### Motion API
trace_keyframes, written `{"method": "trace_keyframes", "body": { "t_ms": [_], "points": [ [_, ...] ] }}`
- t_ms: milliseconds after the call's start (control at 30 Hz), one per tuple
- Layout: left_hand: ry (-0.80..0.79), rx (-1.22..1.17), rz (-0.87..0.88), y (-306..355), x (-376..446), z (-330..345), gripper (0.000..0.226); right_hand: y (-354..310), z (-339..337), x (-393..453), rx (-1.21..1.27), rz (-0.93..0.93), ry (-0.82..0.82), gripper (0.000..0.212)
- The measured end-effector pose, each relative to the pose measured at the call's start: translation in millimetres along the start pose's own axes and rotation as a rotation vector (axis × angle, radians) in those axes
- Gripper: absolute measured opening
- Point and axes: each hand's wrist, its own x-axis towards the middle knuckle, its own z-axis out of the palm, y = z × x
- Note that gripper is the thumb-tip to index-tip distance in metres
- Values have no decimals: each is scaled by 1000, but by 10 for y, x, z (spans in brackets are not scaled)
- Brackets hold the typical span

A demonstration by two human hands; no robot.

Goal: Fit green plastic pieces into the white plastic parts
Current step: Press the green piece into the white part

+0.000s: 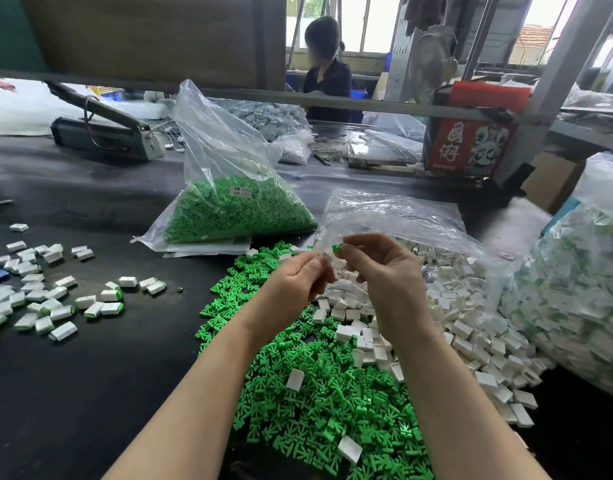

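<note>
- a workshop bench with a dark mat (101, 358) fills the view, with windows and another seated person far beyond the hands.
- the right hand (384, 271) pinches a green piece (337, 249) at its fingertips, held up above the heaps.
- the left hand (298, 282) is curled around a white part (327, 260), of which only an edge shows past the fingers.
- the green piece sits just right of and slightly above the white part, almost touching; the right hand is the one carrying it, so the joining move looks like a short push leftward.
- the green piece's long axis seems to run toward the left hand, though it is too small to be sure which end leads.
- loose green pieces (319, 410) lie below both wrists; the loose white parts (471, 317) lie under and right of the right hand.
- finished pieces (56, 306) are scattered well left of the left hand.
</note>
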Motion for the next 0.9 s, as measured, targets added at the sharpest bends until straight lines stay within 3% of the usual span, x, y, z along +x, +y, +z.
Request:
{"method": "trace_keyframes", "body": {
  "t_ms": [467,900],
  "points": [
    [-9,144,104,-18,1,-3,29,-43,9,-20,-225,-101,-50,9],
    [-29,145,87,-40,41,-45,31,-75,-16,-34,-248,-122,-69,8]
  ]
}}
